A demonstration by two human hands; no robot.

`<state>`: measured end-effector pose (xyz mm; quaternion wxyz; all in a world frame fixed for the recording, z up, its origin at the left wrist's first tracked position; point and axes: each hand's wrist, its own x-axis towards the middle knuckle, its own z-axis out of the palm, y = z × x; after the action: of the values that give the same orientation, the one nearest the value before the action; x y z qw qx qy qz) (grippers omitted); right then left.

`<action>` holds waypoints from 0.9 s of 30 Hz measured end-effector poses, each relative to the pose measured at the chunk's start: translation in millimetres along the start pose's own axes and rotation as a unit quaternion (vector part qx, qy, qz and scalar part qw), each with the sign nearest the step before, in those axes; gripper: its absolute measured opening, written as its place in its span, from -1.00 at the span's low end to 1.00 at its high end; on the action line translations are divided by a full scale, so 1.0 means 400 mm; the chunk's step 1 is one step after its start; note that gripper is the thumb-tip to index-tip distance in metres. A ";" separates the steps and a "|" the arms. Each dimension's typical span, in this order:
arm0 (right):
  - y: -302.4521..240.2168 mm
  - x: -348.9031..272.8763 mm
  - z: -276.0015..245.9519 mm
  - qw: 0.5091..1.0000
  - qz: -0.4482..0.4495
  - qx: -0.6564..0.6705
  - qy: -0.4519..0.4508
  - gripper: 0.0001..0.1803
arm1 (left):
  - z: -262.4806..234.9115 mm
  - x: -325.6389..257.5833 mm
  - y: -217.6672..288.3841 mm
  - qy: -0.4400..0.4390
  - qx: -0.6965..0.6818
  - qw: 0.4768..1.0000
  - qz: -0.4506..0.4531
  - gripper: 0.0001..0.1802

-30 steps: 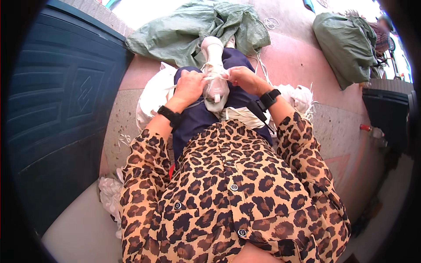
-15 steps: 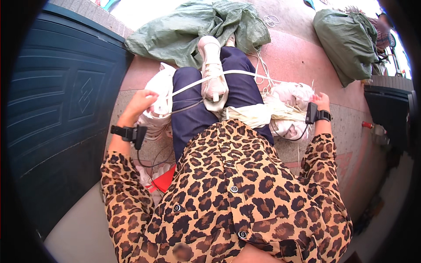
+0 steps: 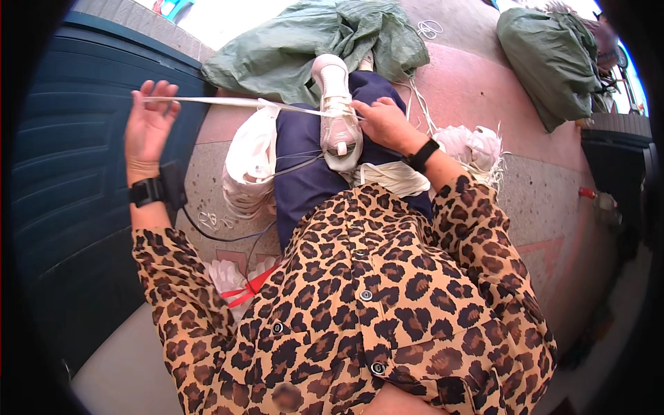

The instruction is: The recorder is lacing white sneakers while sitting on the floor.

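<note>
— What is carried on the lap?
— Cream laces are heaped at its near right corner. Midway between its left and right edges, 1 pale shoe is set lengthwise between the thighs.
— How are the 2 hands placed?
— The right hand is rested at the shoe's right side, fingers bent and partly closed; what is pinched there is hidden and cannot be told. The left hand is raised beyond the lap's left edge, palm shown, fingers loosely spread, with a white lace drawn across them; whether it is gripped cannot be told.
— How might this stretch be handled well?
— The lace is probably best pulled evenly and laid flat, with the shoe steadied so that it is not tipped sideways.
— How is the shoe finished?
— It is tinted whitish pink; a small white tab is seen toward the near end, lacing is gathered midway, and the rounded end is pointed away.
— And farther out?
— A white bundle is left by the lap's left edge, a pale bundle past its right edge; a green sack is spread beyond the far edge.
</note>
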<state>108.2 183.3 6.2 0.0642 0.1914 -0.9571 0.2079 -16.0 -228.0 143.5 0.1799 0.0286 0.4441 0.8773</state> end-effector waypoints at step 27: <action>0.131 -0.187 -0.216 0.832 0.338 0.410 0.159 -0.79 | 0.213 -0.004 -0.607 -0.058 0.803 0.576 0.142 -0.88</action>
<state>160.2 289.2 49.7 0.0573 -0.1708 -0.7659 0.6172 73.7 -31.6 3.7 -0.0182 0.2747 0.9457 0.1727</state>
